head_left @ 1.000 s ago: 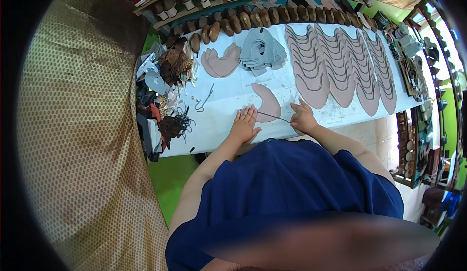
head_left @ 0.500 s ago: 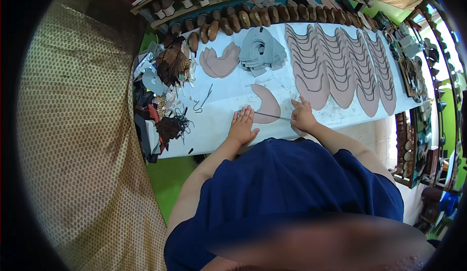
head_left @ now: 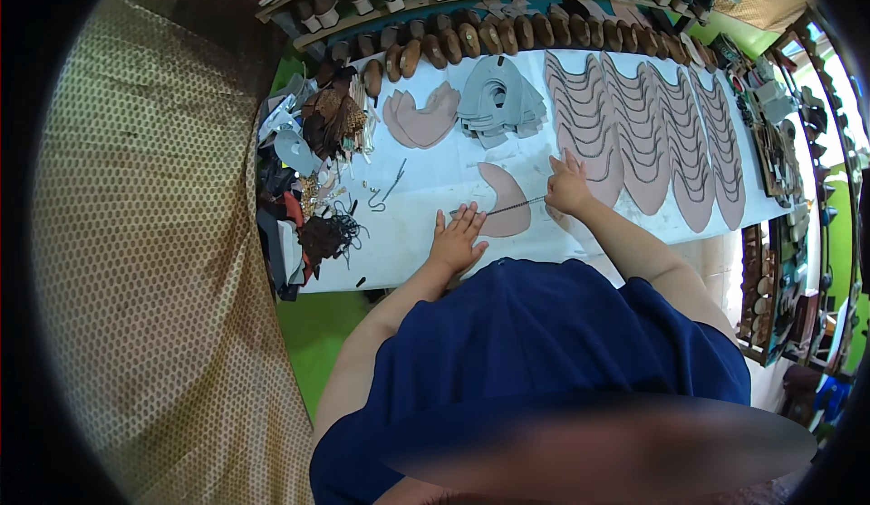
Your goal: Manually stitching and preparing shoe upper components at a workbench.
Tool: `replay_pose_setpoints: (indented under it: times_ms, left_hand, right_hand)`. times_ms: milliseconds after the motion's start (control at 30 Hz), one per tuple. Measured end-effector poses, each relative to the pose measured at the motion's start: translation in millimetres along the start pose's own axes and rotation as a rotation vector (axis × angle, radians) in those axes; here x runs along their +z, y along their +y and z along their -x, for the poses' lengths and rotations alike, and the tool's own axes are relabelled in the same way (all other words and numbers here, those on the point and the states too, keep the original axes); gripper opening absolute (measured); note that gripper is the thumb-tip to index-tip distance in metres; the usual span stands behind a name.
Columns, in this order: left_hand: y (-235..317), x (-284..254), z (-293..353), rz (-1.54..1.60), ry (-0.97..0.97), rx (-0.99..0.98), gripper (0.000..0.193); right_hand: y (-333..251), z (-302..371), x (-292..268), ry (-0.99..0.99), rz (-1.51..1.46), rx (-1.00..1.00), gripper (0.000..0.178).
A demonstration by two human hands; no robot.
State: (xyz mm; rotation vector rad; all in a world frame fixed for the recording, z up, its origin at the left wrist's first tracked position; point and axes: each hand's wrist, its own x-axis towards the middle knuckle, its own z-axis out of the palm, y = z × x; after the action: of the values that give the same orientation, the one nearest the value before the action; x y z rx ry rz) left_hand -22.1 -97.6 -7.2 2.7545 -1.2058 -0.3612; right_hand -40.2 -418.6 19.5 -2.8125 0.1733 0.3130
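Note:
A curved pinkish shoe-upper piece point(head_left: 509, 218) lies on the white table. Across its lower part runs a thin dark braided cord point(head_left: 513, 207), stretched between my two hands. My left hand point(head_left: 458, 240) rests flat with its fingers spread, fingertips pressing on the cord's left end. At the right end, beyond the piece, my right hand point(head_left: 568, 188) pinches the cord with its thumb side, while some of its other fingers point forward. Part of the cord under the left fingers is hidden.
Rows of overlapping pinkish pieces edged with dark cord point(head_left: 634, 142) lie to the right. Behind are a grey stack of cut pieces point(head_left: 480, 111), more pink pieces point(head_left: 419, 122) and wooden shoe lasts point(head_left: 450, 48). Tangled dark cords and scraps point(head_left: 331, 236) clutter the table's left end.
My right hand has moved farther away over the table, so the cord now slants up more toward the right. My left fingers have spread wider. The whole view has shifted slightly.

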Motion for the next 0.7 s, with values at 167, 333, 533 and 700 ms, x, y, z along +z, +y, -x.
replay_pose_setpoints:
  times_ms: [167, 333, 533, 700]
  left_hand:
    - [3, -10, -4, -0.065, -0.04, 0.023, 0.069]
    - [8, -1, -13, -0.091, 0.015, 0.048, 0.073]
    - [7, -2, -18, 0.002, -0.017, 0.142, 0.077]
    - [9, -1, -17, -0.042, -0.011, 0.122, 0.078]
  right_hand:
    - [-8, -11, -8, -0.079, 0.11, -0.029, 0.022]
    - [-11, -17, -12, -0.124, 0.152, -0.035, 0.028]
    - [-14, -23, -16, -0.121, 0.153, -0.033, 0.028]
    - [-21, -42, -25, -0.06, 0.169, -0.086, 0.025]
